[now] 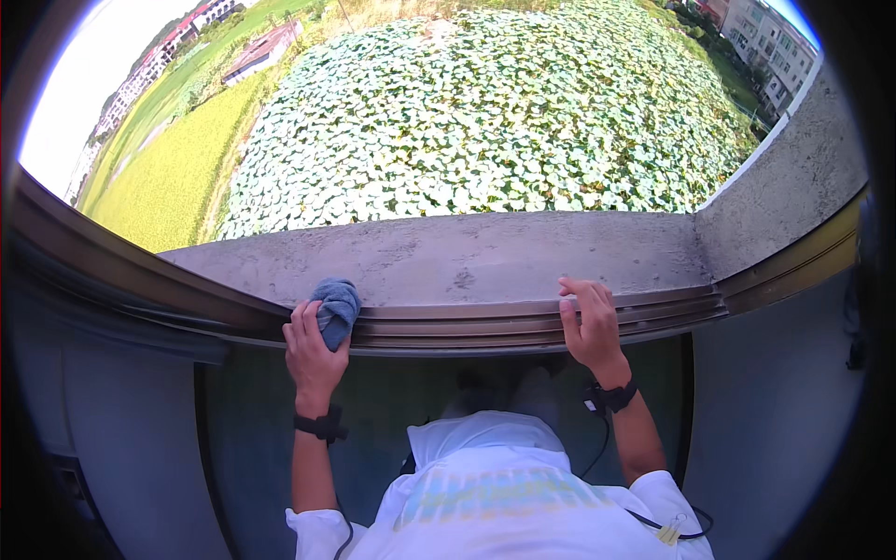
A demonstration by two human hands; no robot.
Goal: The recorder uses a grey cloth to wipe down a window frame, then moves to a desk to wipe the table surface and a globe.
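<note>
My left hand (313, 350) grips a bunched blue-grey cloth (337, 311) over the left part of the window's metal sliding track (455, 329). The cloth sits against the track beside the upright window frame on that side. Farther right, my right hand (591, 325) is above the same track with its fingers partly bent and apart, holding nothing. Whether its fingers touch the metal I cannot tell. Just beyond the track lies the rough concrete outer sill (455, 255), marked with dark stains.
A brown metal frame (140, 255) curves along the left. On the right, a concrete side wall (784, 168) meets the sill. Outside, below the opening, spreads a field of broad-leaved plants (490, 119). Cables (598, 448) run from the wristbands along my arms.
</note>
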